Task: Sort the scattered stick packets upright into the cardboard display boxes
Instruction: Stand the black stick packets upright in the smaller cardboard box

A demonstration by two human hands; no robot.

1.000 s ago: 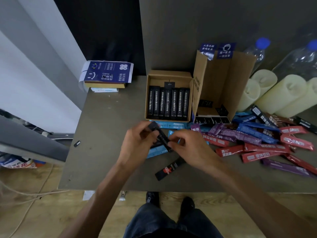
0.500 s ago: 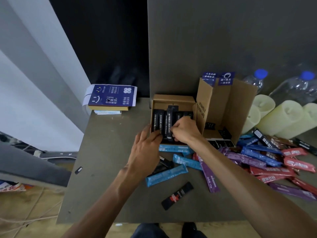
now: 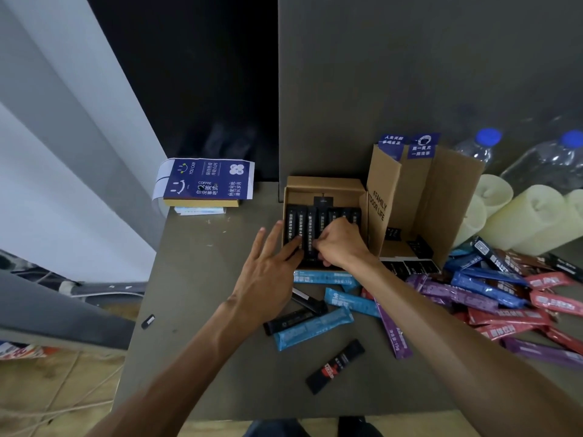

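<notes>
Box (image 3: 325, 184) holds a row of black packets (image 3: 292, 222) (side by side). Left hand (image 3: 268, 272), fingers straight, touches the row at the box's front-left. Right hand (image 3: 340, 244) pinches one of them inside the box. Loose packets (image 3: 492, 291) lie on the worktop (image 3: 205, 279), right of the box.

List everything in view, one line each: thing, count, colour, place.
Low cardboard display box: one, brown, table's back middle.
Upright black stick packets: one row, black, inside it.
Tall open cardboard box: one, brown, right beside it.
Loose stick packets: many; blue, purple, red, black; flat on table.
Cream pillar candles: at least three, far right.
Clear plastic bottles: two, blue caps, behind candles.
Dark blue printed carton: one, back left.
Grey table: one, under everything.
Left hand: straight fingers touching the row.
Right hand: fingers curled on the row.
</notes>
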